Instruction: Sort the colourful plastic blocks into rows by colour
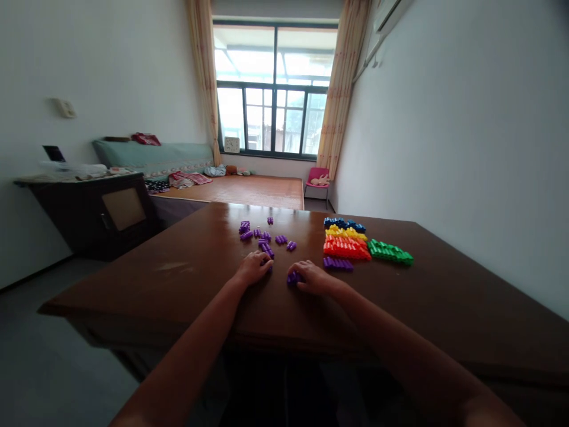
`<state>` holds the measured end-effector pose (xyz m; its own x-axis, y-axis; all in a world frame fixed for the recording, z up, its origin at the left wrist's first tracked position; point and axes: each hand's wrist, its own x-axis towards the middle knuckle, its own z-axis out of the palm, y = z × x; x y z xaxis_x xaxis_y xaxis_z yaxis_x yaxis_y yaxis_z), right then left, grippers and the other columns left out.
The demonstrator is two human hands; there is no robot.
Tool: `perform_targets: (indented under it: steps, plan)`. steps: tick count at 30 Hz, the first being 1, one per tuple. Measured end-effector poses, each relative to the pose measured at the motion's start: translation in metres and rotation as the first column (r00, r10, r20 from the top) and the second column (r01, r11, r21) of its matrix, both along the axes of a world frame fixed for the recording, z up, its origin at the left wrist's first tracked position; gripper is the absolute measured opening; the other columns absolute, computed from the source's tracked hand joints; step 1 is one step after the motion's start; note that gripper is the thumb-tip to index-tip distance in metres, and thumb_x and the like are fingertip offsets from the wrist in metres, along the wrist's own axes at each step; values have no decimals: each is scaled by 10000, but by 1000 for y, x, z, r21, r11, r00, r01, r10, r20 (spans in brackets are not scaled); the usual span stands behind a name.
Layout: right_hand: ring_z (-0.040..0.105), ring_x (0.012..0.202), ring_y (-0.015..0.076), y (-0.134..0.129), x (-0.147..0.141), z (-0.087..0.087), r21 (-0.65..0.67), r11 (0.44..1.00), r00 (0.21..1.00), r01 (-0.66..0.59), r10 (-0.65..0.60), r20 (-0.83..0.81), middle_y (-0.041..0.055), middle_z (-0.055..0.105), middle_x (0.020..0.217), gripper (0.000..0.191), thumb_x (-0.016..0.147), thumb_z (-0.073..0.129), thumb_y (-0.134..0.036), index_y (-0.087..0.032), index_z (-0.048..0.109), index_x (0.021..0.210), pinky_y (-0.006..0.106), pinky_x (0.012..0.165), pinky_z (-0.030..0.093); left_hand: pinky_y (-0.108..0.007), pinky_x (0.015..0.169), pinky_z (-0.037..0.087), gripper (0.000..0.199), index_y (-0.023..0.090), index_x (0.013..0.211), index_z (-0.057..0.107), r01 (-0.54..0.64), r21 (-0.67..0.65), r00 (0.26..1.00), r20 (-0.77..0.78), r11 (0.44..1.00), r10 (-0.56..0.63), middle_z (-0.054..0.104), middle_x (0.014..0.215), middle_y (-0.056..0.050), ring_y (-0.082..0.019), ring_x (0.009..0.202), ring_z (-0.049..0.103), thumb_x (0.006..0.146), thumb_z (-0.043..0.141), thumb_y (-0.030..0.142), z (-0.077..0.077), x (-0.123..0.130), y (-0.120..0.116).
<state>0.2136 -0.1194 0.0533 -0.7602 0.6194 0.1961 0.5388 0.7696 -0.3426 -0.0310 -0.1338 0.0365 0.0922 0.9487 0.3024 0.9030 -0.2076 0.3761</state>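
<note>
My left hand rests on the brown table, its fingers curled over a purple plastic piece that is mostly hidden under the fingertips. Just beyond it lie several loose purple pieces, scattered singly and in small clumps. My right hand is closed at the fingertips around a small purple block at the tabletop. Right of that hand sits a short row of purple pieces. Behind this row are rows of orange-red, yellow and blue pieces, with a green row to their right.
The table's front edge runs below my forearms. Beyond the table stand a low bed with cloths on it and a pink chair. A dark cabinet is at the left, and a square clock stands by the window.
</note>
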Motion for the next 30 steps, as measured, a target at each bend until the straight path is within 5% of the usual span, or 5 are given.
perform_targets:
  steps: [6,13,20,26,30]
  plan:
    - [594,894,179,-10,107,7,-292,956,997,-33,10,-78,28,648,982,374,711,662,-216,-226,634,1084,294,799,481,-333,1026,419,481,204,1117,688,374,-141,927,41,917,-372,651,1201,-67,-244,1139,574,658,567,126,11,2,-5]
    - [627,807,189,45,215,-6,-543,783,898,305,-426,-110,33,679,881,392,570,712,-175,-175,648,957,309,733,507,-320,930,479,428,207,1123,682,282,-84,957,-52,956,-287,695,1074,-57,-227,987,628,713,561,180,5,40,19]
    - [632,896,214,72,214,-19,-529,792,859,305,-469,-207,72,675,1034,468,567,735,-214,-168,650,1025,342,828,511,-305,784,506,485,160,1122,664,211,-128,976,87,969,-201,691,990,-64,-204,827,639,681,731,350,-3,106,57]
    - [623,992,236,68,215,-40,-420,852,825,312,-462,-325,103,663,1122,541,654,725,-379,-170,622,1142,360,907,484,-296,750,503,545,124,1192,632,286,-165,933,272,944,-235,689,824,-41,-178,740,648,680,734,277,-8,103,62]
    - [640,945,228,72,219,-44,-366,843,806,395,-509,-303,93,677,1099,516,665,717,-370,-172,632,1134,363,884,494,-282,753,504,373,146,1080,677,220,-93,925,335,971,-178,688,781,-14,-158,717,642,728,680,271,-14,103,60]
